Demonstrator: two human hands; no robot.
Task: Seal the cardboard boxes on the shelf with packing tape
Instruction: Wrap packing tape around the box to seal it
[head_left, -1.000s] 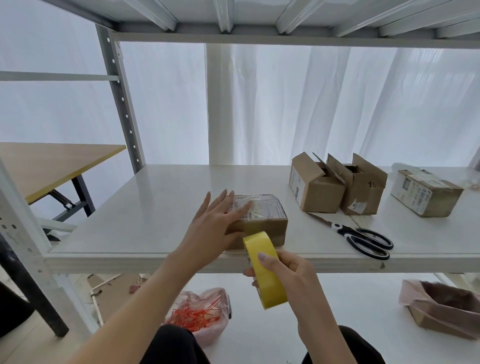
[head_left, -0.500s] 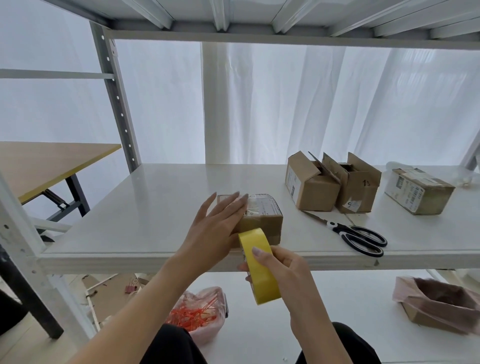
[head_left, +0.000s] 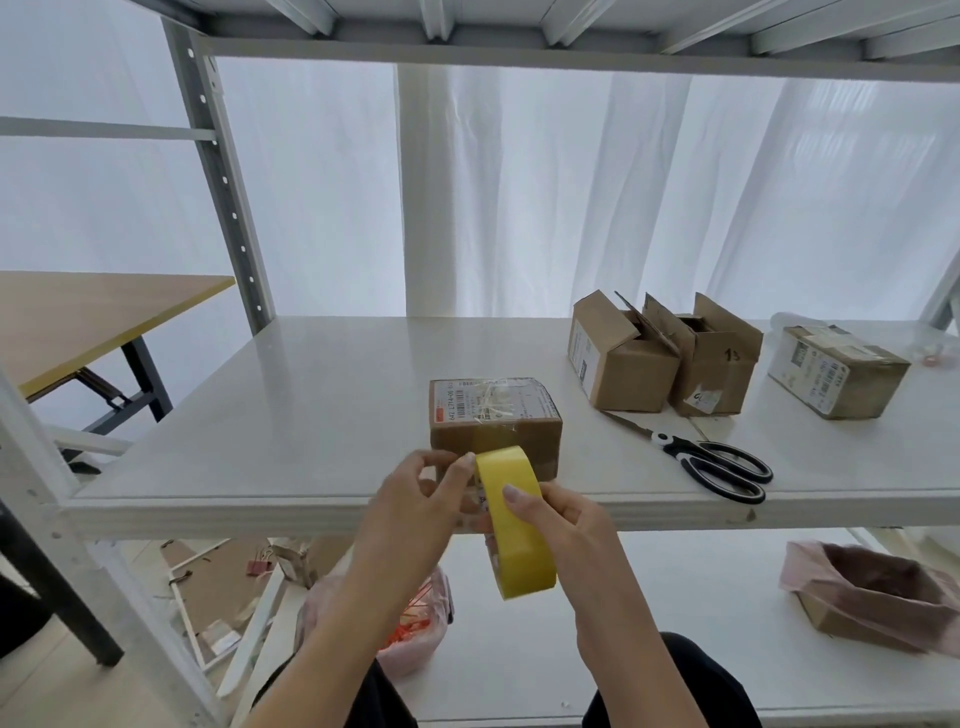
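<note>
Fingers (head_left: 513, 493) of left hand (head_left: 415, 514) and right hand (head_left: 571, 530) hold tape roll (head_left: 522, 564) upright, edge-on.

What I see lying around
Black-handled scissors (head_left: 711, 460) lie flat; a wooden table (head_left: 78, 322) stands left; a pink bag (head_left: 440, 613) holds orange bits.

On the shelf (head_left: 311, 415), a cardboard box (head_left: 496, 421) sits near the front edge, a tape roll (head_left: 514, 525) held just before it. Scissors (head_left: 711, 462) lie to its right, two open boxes (head_left: 623, 364) behind them, and a fourth box (head_left: 836, 371), perhaps sealed, farthest right.
</note>
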